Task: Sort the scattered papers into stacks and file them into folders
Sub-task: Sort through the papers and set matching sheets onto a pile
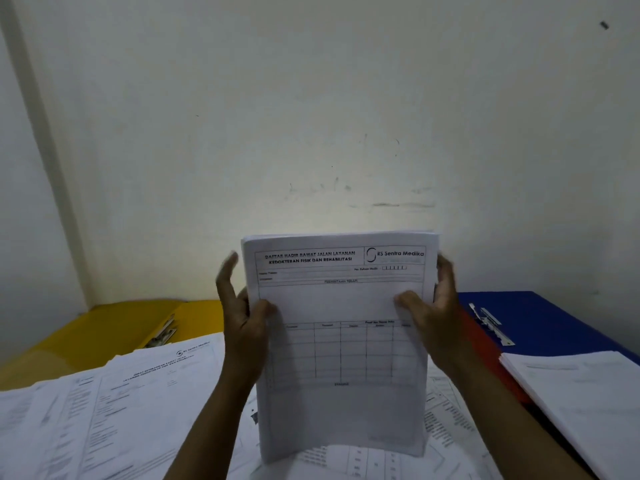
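Note:
I hold a thick stack of printed forms (341,344) upright in front of me, its bottom edge down among the loose papers. My left hand (244,317) grips the stack's left edge, thumb on the front sheet and fingers spread behind. My right hand (434,313) grips the right edge the same way. Scattered papers (114,410) cover the table at the left and under the stack. A neat white pile (581,400) lies at the right. An open yellow folder (114,330) sits at the back left, an open blue folder (547,320) at the back right.
A red folder (485,355) shows beside the blue one, partly behind my right wrist. Both open folders show metal fasteners (490,323). A pale wall (311,116) rises directly behind the table.

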